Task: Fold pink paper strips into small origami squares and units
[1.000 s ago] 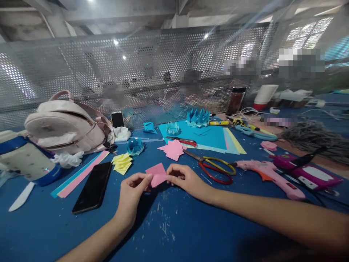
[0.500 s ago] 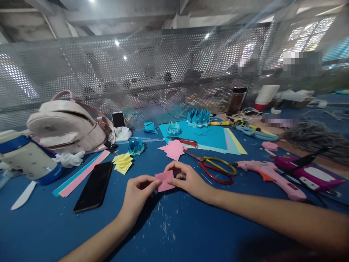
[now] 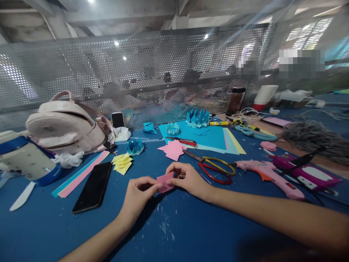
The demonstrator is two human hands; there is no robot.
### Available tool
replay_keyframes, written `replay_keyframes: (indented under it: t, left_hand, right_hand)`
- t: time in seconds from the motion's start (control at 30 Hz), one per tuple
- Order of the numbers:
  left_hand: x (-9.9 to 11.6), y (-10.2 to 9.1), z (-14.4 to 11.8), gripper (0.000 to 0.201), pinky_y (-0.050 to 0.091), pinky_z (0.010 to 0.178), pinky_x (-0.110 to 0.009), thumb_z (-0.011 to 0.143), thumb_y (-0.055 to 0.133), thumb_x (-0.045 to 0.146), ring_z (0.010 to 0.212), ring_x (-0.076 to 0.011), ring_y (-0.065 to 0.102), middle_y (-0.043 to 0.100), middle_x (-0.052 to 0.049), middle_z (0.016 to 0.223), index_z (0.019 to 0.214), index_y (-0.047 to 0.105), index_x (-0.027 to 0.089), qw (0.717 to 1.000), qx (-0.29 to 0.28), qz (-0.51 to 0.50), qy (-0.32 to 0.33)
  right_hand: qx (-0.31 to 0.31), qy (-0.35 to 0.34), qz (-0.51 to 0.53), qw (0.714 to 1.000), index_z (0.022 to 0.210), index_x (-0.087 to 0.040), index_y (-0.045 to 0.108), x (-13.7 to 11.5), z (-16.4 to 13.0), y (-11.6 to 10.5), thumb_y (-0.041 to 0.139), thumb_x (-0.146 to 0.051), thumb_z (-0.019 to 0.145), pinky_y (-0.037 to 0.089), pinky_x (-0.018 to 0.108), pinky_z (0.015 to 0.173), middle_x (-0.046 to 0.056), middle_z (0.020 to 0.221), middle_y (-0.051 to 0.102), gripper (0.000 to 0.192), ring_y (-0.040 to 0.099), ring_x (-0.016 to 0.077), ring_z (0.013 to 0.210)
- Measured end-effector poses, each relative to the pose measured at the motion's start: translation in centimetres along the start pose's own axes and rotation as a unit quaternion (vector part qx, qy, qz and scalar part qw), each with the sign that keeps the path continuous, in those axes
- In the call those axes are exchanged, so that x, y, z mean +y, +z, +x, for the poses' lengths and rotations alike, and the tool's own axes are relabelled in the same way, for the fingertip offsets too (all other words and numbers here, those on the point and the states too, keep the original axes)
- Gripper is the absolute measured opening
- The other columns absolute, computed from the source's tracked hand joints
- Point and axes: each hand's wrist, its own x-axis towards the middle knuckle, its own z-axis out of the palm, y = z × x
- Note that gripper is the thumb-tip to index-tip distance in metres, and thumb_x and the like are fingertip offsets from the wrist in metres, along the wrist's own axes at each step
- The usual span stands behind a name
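A small pink paper piece (image 3: 165, 182) sits between both hands just above the blue table (image 3: 174, 233). My left hand (image 3: 137, 198) pinches its left edge with thumb and fingers. My right hand (image 3: 188, 180) grips its right side, fingers curled over the top. The paper looks folded to a narrow shape. Behind the hands lie a stack of pink squares (image 3: 173, 149) and a stack of yellow squares (image 3: 122, 162).
A black phone (image 3: 93, 187) lies left of my hands. Scissors (image 3: 215, 165) and a pink glue gun (image 3: 268, 173) lie to the right. Farther back are blue sheets (image 3: 209, 138), folded blue paper crowns (image 3: 198, 117), a pink backpack (image 3: 65, 125) and a perforated metal screen (image 3: 136, 72).
The hands came closer together and the pink paper went from a flat square to a smaller folded piece. The view shifted slightly.
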Motion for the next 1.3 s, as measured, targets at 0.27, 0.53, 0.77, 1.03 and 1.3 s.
replay_keyframes:
  t: [0.27,0.53,0.77,1.03,1.3]
  left_hand:
    - [0.1,-0.1,-0.2,0.028,0.034,0.046,-0.019,0.072,0.073,0.04,0.047,-0.0097,0.046,0.064,-0.002,0.056,0.061,0.071,0.014,1.0,0.005,0.007,-0.006]
    - [0.1,0.0,-0.3,0.033,0.035,0.049,-0.02,0.076,0.072,0.041,0.049,-0.0105,0.048,0.063,-0.002,0.054,0.058,0.068,0.015,1.0,-0.002,0.024,0.012]
    - [0.4,-0.1,-0.2,0.035,0.034,0.05,-0.021,0.075,0.073,0.044,0.049,-0.0108,0.045,0.059,-0.001,0.052,0.056,0.066,0.015,1.0,0.0,0.007,0.01]
    - [0.4,-0.4,-0.4,0.036,0.032,0.052,-0.021,0.073,0.075,0.044,0.051,-0.0104,0.042,0.054,0.001,0.052,0.054,0.064,0.015,0.999,0.01,-0.032,-0.003]
    - [0.4,-0.5,-0.2,0.035,0.03,0.052,-0.021,0.073,0.075,0.043,0.051,-0.0099,0.04,0.051,0.002,0.051,0.054,0.063,0.015,0.998,-0.016,-0.054,-0.002]
  right_hand:
    - [-0.01,-0.004,0.006,1.0,0.08,-0.016,0.061,-0.5,0.0,0.1,0.077,-0.047,0.07,0.041,0.024,0.06,-0.001,0.075,0.057,0.037,0.051,0.0125,0.065]
    - [0.019,-0.043,-0.008,0.999,0.067,-0.017,0.05,-1.3,-0.4,0.0,0.063,-0.055,0.084,0.033,0.025,0.06,-0.003,0.064,0.047,0.044,0.044,0.0128,0.063]
    - [-0.004,-0.038,-0.021,0.999,0.068,-0.018,0.046,-1.1,-0.3,0.2,0.06,-0.059,0.085,0.031,0.025,0.058,-0.004,0.065,0.042,0.046,0.039,0.012,0.062]
    - [-0.08,-0.041,-0.079,0.993,0.06,-0.017,0.049,-1.1,-0.7,0.2,0.049,-0.062,0.089,0.029,0.025,0.054,-0.003,0.058,0.045,0.055,0.04,0.0106,0.056]
    - [-0.104,-0.023,-0.074,0.992,0.046,-0.016,0.051,-0.8,-0.6,0.2,0.051,-0.065,0.087,0.03,0.023,0.048,-0.002,0.044,0.045,0.064,0.039,0.0081,0.044]
